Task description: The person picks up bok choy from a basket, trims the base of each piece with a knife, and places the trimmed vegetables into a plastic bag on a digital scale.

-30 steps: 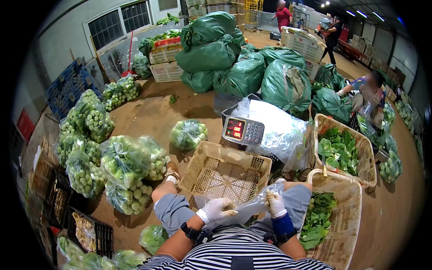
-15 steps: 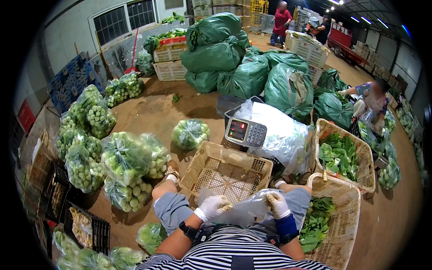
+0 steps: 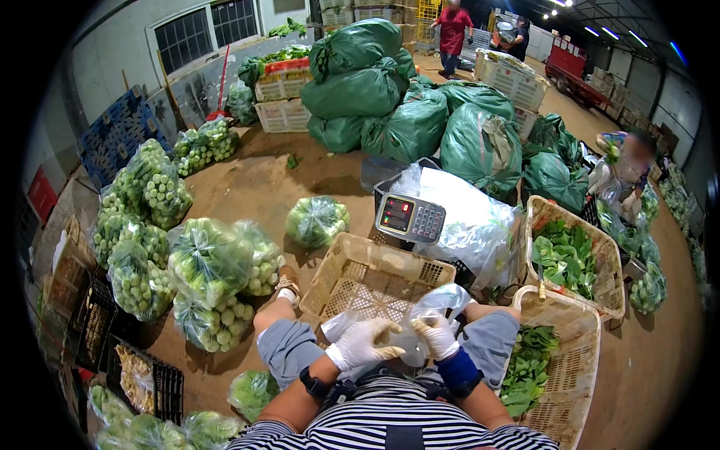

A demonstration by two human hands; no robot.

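Bag (image 3: 444, 299): 1, clear plastic, between the two gloved hands over the lap. Right hand (image 3: 437, 339) pinches it, film standing up past the fingers. Left hand (image 3: 358, 346): fingers curved, thumb apart, film showing beyond the knuckles; can't tell whether it has hold of any.

Counts, from the grip:
- 1 yellowish crate (image 3: 375, 276) just ahead.
- 2 tan crates (image 3: 579, 352) to the right, one beyond the other, leafy greens (image 3: 527, 371) in both.
- 1 yellow-handled tool (image 3: 541, 291) at the nearer one's far rim.
- 1 scale (image 3: 410, 217) past the yellowish crate, red display lit, white plastic sheeting (image 3: 461, 202) beside it.
- 1 bagged bundle (image 3: 317, 222) ahead-left, standing alone.
- 3 bagged vegetables (image 3: 210, 259) grouped to the left; the stack (image 3: 154, 187) beyond overlaps too much to count.
- At least 6 green sacks (image 3: 405, 129) piled well ahead.
- 3 co-workers (image 3: 453, 34): 2 upright far ahead, 1 low down at right.

Surface: brown floor (image 3: 262, 180), leaf scrap ahead-left of the hands. Room: pale wall with barred window (image 3: 206, 36) far left, blue pallet (image 3: 124, 139) leaning below, strip lights and red vehicle (image 3: 574, 67) far right.
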